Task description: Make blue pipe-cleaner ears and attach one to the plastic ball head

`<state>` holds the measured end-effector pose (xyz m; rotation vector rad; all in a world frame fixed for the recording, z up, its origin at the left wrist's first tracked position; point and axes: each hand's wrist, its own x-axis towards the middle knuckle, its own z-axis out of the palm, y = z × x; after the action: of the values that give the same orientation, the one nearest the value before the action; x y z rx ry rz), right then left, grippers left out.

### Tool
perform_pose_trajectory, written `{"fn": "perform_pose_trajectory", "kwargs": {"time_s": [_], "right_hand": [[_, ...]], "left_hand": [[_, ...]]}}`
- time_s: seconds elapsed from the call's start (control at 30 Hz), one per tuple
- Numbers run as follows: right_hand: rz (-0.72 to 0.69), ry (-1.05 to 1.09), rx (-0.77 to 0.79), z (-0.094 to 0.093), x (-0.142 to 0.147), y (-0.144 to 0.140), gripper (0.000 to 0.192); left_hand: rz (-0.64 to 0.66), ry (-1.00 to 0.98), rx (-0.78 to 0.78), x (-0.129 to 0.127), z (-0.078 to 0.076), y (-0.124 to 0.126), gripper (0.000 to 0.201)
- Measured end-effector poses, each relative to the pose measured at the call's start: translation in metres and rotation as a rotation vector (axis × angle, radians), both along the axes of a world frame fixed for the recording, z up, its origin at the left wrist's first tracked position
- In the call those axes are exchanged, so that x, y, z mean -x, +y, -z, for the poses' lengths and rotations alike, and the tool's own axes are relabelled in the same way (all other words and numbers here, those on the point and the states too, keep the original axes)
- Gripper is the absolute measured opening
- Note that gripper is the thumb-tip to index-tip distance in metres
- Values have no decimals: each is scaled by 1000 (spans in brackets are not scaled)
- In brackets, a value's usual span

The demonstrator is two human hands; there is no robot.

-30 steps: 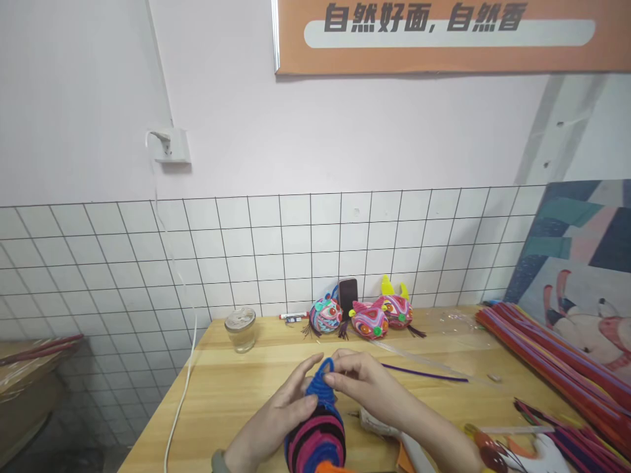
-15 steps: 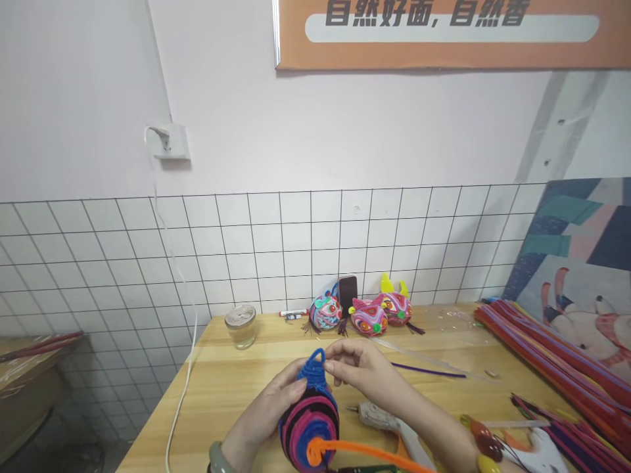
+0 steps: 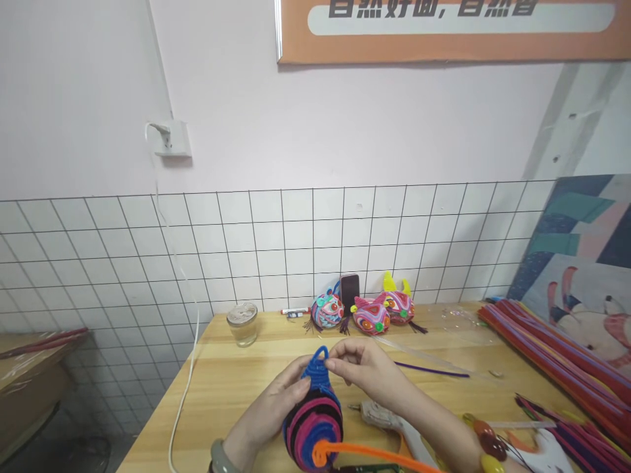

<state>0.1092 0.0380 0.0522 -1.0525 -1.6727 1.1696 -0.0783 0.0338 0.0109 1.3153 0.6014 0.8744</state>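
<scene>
A rounded pipe-cleaner figure, ringed in pink, black and blue, is held above the table's front part. From its coiled orange end a long orange strand runs off to the lower right. At the top it narrows into a wound blue section ending in a blue pipe-cleaner loop. My left hand is closed around the figure's left side, thumb on the blue section. Thumb and fingers of my right hand pinch at the right side of the loop. Behind that forearm lies a hot glue gun, partly hidden.
Several decorated pipe-cleaner figures and a phone stand by the tiled wall. A glass jar is at the back left. Bundles of pipe cleaners lie at right. A purple pipe cleaner and a white cord cross the table.
The view has shifted slightly, so everything sits a little differently in the picture. Both hands keep the same hold on the figure and its blue loop.
</scene>
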Motion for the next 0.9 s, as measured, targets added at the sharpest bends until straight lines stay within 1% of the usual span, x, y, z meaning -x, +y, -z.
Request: {"fn": "perform_pose_trajectory", "kwargs": {"time_s": [0.1, 0.2, 0.27, 0.4, 0.5, 0.6, 0.7, 0.83, 0.9], "right_hand": [[3, 2, -8, -1, 0, -1, 30], [2, 66, 7, 1, 1, 0, 27], [-23, 99, 11, 3, 1, 0, 26], [-87, 42, -30, 4, 3, 2, 21], [-87, -1, -47, 4, 4, 3, 19], [-86, -25, -46, 6, 4, 5, 20], [-99, -27, -25, 17, 7, 12, 21], [-120, -23, 37, 43, 16, 25, 19], [-144, -23, 59, 56, 21, 30, 18]], "left_hand": [[-2, -3, -12, 0, 0, 0, 40], [11, -10, -8, -1, -1, 0, 38], [20, -9, -18, -1, -2, 0, 37], [41, -21, -18, -1, -2, 1, 33], [70, -41, 21, -2, -1, 1, 31], [97, -47, 18, 0, 1, 4, 30], [105, -47, -3, 3, 11, 11, 29], [108, -79, 43, 10, 38, 25, 32], [129, -123, 55, 13, 51, 30, 39]]}}
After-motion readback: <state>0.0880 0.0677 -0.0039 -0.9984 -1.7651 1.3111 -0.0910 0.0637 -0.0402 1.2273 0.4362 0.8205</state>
